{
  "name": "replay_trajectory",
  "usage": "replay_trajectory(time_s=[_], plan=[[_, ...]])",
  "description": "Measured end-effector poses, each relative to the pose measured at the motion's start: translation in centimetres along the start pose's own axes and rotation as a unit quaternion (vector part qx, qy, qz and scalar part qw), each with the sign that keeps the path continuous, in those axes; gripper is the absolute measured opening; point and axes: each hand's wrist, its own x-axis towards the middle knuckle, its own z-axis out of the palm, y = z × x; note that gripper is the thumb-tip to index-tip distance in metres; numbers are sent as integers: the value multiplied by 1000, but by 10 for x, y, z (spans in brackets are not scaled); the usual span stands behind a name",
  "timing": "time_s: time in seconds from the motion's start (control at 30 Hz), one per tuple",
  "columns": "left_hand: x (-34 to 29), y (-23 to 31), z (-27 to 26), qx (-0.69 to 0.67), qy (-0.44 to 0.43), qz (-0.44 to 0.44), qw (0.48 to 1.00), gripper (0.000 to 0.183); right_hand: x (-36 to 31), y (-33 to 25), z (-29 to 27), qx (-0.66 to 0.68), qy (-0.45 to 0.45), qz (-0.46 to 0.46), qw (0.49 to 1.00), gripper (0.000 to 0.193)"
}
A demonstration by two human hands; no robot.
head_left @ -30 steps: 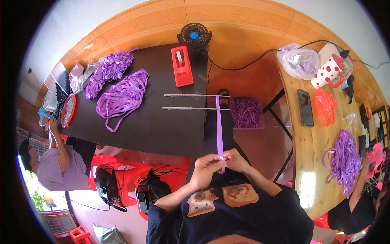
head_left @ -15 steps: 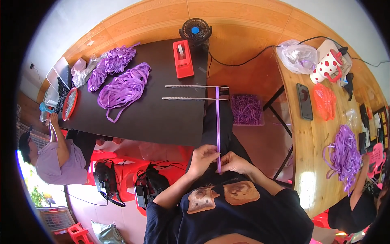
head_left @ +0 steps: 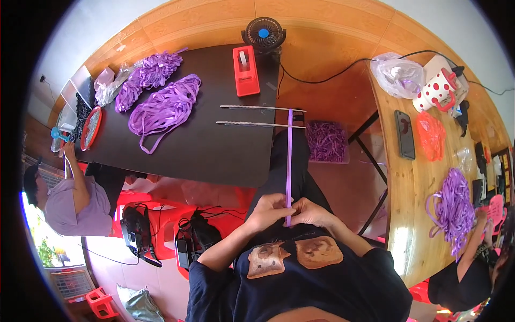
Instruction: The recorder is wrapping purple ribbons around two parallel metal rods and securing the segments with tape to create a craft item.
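A narrow purple ribbon (head_left: 289, 155) runs taut from two thin metal rods (head_left: 260, 125) down to my hands, close in front of my shirt. The rods stick out past the right edge of the dark table, and the ribbon's far end is at them. My left hand (head_left: 272, 211) pinches the ribbon between thumb and fingers. Right beside it, my right hand (head_left: 312, 213) is closed on the ribbon near its lower end, which hangs a little below the fingers.
On the dark table (head_left: 225, 155) lie purple ribbon bundles (head_left: 165, 110), a red tape dispenser (head_left: 245, 71) and a small fan (head_left: 263, 35). A bin of purple scraps (head_left: 327, 140) stands beyond my knees. The wooden table (head_left: 399, 198) holds a phone (head_left: 404, 134) and more ribbon (head_left: 453, 209). Other people sit at both sides.
My hands have drawn closer together on the ribbon, the left edging over toward the right. The table and rods appear slightly higher in view.
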Motion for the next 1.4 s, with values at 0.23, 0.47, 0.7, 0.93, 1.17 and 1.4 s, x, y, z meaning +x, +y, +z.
replay_trajectory(time_s=[0.23,0.47,0.7,0.93,1.17,1.4], plan=[[20,-4,-1,-25,89,-13,996,20,-2,-10,3,-67,14,-3,998,14],[53,1,12,-257,201,26,945,18,-5,-13,2,-127,16,-36,991,15],[47,4,10,-299,192,32,934,16,-3,-7,-7,-88,7,-31,996,15],[43,11,8,-344,150,33,926,14,16,-52,-35,-424,490,-432,627,23],[42,14,7,-389,96,-6,916,15,38,-110,-58,-647,341,-515,447,33],[43,9,5,-376,99,10,921,14,42,-99,-55,-679,303,-520,420,27]])
